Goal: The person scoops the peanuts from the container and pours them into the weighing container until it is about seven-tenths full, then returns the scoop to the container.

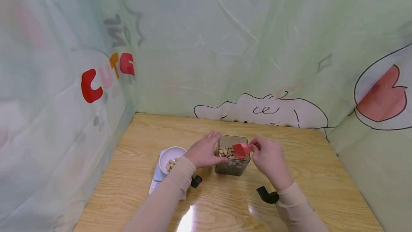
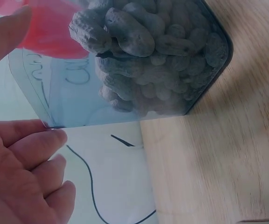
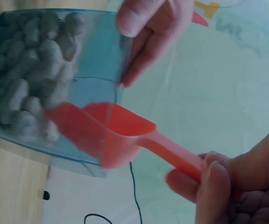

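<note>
A clear grey-tinted container (image 1: 232, 169) stands on the table, partly filled with peanuts in their shells (image 2: 129, 32). My left hand (image 1: 204, 152) holds it at the rim from the left, thumb on the near side and fingertips at the far corner. In the right wrist view, my right hand (image 3: 218, 182) pinches the handle of a red plastic scoop (image 3: 125, 135). The scoop's bowl dips inside the container, its front edge right at the peanuts. To the left, a white bowl (image 1: 165, 155) with several peanuts sits on a white scale (image 1: 153, 186), partly hidden by the left forearm.
Near the right wrist a black curved piece (image 1: 268, 195) shows, and another black piece (image 1: 196, 181) lies by the left wrist. The wooden table (image 1: 225, 207) meets printed curtains (image 1: 193, 53) at the back and on both sides.
</note>
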The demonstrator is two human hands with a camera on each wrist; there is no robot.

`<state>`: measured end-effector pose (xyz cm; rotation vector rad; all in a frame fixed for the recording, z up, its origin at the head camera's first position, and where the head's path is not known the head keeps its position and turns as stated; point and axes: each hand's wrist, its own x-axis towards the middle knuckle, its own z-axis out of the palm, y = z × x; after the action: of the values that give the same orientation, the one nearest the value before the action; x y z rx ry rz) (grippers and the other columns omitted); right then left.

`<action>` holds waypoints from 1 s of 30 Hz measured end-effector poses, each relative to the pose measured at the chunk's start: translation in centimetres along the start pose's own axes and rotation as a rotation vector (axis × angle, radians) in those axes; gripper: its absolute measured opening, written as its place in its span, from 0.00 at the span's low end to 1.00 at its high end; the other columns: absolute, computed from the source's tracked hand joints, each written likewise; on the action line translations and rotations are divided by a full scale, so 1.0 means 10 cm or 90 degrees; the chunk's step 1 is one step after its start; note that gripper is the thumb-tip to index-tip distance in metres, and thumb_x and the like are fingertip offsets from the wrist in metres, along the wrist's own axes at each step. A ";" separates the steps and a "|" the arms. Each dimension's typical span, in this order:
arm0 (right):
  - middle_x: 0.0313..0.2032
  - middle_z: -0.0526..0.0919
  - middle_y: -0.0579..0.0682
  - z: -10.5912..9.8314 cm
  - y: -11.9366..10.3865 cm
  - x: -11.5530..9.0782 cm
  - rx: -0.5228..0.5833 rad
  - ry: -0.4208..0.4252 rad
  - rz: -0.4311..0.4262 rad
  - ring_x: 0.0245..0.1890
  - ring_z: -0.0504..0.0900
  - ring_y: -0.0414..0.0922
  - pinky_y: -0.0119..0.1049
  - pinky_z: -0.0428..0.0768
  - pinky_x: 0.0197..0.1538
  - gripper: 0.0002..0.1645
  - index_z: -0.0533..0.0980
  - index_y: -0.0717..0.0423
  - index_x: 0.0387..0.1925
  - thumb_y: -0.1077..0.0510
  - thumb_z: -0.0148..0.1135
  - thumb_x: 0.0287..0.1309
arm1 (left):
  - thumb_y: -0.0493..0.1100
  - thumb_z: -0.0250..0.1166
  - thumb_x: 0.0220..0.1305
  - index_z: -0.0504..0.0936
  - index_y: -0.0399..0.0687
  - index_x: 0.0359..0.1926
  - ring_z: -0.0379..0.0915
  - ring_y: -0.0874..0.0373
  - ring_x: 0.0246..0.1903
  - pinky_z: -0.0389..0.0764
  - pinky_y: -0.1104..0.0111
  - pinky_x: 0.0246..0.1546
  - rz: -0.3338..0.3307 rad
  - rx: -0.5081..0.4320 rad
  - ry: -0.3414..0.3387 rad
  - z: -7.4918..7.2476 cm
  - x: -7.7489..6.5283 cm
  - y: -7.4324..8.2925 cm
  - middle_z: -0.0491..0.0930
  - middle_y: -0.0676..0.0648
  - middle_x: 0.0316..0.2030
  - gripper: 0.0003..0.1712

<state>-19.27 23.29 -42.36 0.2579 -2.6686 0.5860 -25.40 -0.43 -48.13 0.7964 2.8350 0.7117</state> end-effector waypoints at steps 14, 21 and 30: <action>0.32 0.88 0.58 -0.12 0.14 0.30 0.161 -0.204 0.211 0.25 0.84 0.45 0.36 0.83 0.28 0.10 0.85 0.66 0.41 0.66 0.59 0.74 | 0.76 0.68 0.64 0.57 0.53 0.86 0.56 0.37 0.83 0.70 0.45 0.78 -0.008 -0.013 -0.004 -0.01 0.02 0.00 0.54 0.42 0.86 0.60; 0.32 0.88 0.59 -0.07 0.23 0.39 0.225 -0.221 0.296 0.27 0.86 0.43 0.39 0.92 0.36 0.12 0.84 0.70 0.43 0.65 0.57 0.75 | 0.75 0.69 0.64 0.57 0.53 0.86 0.58 0.38 0.82 0.74 0.44 0.76 -0.008 -0.034 -0.006 0.01 0.02 0.01 0.53 0.40 0.86 0.60; 0.29 0.87 0.56 -0.08 0.18 0.36 0.172 -0.206 0.236 0.24 0.82 0.44 0.36 0.83 0.27 0.10 0.85 0.64 0.39 0.64 0.60 0.73 | 0.75 0.69 0.64 0.57 0.53 0.86 0.58 0.40 0.83 0.74 0.45 0.76 -0.013 -0.050 -0.008 0.01 0.02 0.00 0.52 0.40 0.86 0.60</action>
<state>-22.75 24.89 -40.83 -0.0834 -2.9659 1.1087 -25.55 -0.22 -48.23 0.7561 2.7813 0.8067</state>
